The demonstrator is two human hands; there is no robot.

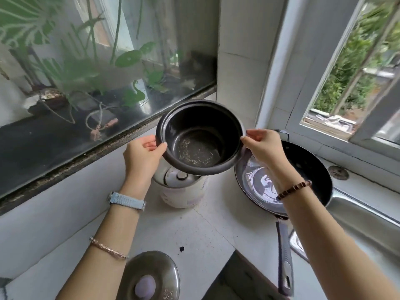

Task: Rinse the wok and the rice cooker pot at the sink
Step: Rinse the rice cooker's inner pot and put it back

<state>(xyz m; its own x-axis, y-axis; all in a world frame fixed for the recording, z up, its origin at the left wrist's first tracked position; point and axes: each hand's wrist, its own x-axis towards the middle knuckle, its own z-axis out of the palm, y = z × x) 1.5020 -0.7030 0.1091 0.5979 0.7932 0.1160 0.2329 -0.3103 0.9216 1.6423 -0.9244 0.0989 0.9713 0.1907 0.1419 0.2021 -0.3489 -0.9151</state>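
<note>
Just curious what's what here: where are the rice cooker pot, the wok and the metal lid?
rice cooker pot (198,148): head view, its inner bottom.
wok (311,162): head view, its dark inner wall.
metal lid (155,264): head view, its steel dome.

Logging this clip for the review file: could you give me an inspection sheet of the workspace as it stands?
Surface: white counter, lightly marked.
Job's things: rice cooker pot held above the cooker body, bits stuck inside; wok on the counter beside the sink, handle toward the person.
Clutter: metal lid at the near edge.
Hands: left hand and right hand each grip the pot's rim.
Cables: nothing seen.
Surroundings: open window at right; plants behind glass at left.
</note>
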